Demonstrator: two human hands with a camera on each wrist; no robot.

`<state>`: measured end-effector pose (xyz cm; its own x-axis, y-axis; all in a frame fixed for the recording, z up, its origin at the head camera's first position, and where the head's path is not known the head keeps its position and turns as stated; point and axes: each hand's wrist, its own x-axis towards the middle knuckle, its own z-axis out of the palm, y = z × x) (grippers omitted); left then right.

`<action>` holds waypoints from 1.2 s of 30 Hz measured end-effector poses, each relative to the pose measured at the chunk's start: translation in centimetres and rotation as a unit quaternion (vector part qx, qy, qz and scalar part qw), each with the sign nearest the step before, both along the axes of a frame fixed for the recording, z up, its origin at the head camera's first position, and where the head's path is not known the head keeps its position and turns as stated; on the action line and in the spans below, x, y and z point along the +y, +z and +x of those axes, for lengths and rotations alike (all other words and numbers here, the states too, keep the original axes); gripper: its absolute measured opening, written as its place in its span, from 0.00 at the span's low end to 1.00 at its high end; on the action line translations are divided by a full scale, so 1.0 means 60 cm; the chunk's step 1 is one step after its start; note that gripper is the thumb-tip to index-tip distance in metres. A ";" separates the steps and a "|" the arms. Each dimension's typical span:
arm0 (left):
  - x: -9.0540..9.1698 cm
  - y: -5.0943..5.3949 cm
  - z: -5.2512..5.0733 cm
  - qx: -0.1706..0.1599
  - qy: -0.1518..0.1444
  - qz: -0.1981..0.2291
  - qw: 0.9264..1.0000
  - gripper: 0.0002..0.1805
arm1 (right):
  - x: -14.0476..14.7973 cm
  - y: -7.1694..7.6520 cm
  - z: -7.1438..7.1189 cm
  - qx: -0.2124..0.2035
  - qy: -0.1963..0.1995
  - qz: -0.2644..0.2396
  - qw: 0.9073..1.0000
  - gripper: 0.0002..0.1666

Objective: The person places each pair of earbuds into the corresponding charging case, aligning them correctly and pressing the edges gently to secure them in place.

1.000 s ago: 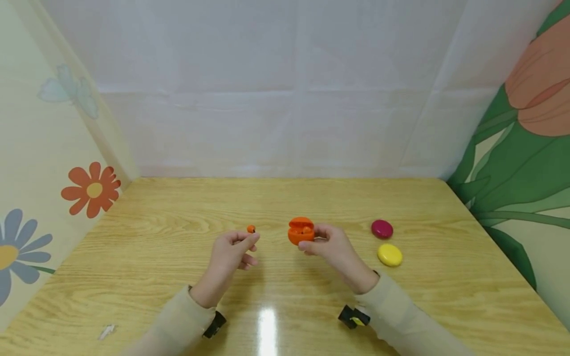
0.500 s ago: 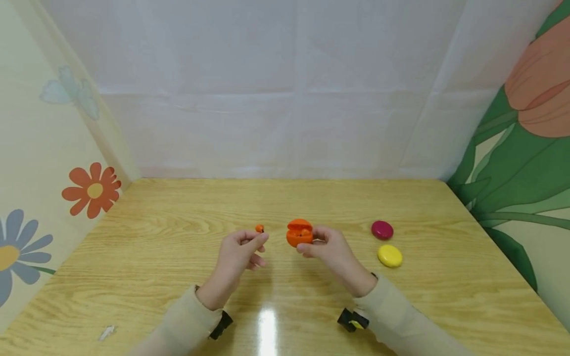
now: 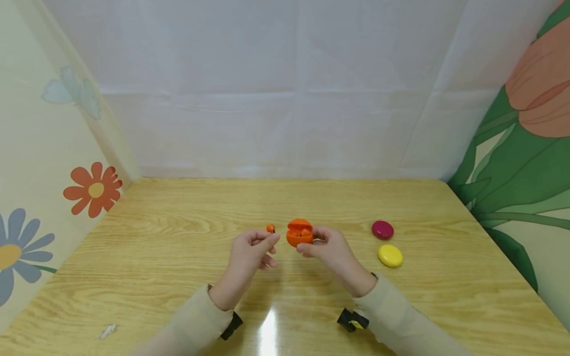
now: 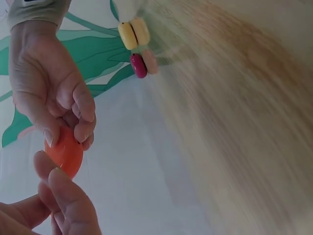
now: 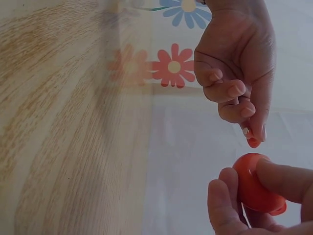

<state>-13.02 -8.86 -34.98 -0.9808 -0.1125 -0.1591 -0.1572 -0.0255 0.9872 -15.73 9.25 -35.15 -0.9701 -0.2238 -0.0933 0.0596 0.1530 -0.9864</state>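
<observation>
Between thumb and forefinger, my left hand point(image 3: 250, 253) pinches a small orange earbud point(image 3: 270, 228), its rounded end sticking up above the fingertips. My right hand point(image 3: 331, 249) grips an orange earbud case point(image 3: 300, 239) by its right side, lid raised. Inside the case another orange earbud shows on the right. A short gap parts the held earbud from the case. In the right wrist view the earbud point(image 5: 253, 142) hangs close to the rounded case point(image 5: 257, 183). The left wrist view shows the case point(image 4: 67, 152) partly behind the left fingers.
To the right on the wooden table point(image 3: 200, 207) lie a magenta round case point(image 3: 382, 229) and a yellow round case point(image 3: 390, 255), both closed. A small whitish mark point(image 3: 108, 331) is near the front left. A white sheet point(image 3: 285, 133) hangs behind the table.
My left hand has moved right with the earbud, narrowing the gap to the case. My right hand and the open case have barely shifted.
</observation>
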 end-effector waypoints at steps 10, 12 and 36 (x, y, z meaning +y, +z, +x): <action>0.012 -0.003 -0.002 0.015 0.000 0.015 1.000 0.11 | 0.001 0.002 0.000 -0.001 0.003 0.000 1.000 0.14; 0.013 -0.003 -0.004 0.017 -0.002 0.019 1.000 0.11 | 0.001 0.002 0.000 -0.001 0.006 -0.002 1.000 0.14; 0.050 0.002 -0.013 0.047 -0.016 0.043 0.998 0.09 | -0.002 0.001 -0.002 0.002 0.006 -0.008 1.000 0.11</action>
<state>-13.78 -5.86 -34.83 -0.9947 -0.0703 -0.0747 -0.0670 -0.1066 0.9920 -15.84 9.10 -35.07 -0.9676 -0.2378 -0.0848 0.0528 0.1377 -0.9891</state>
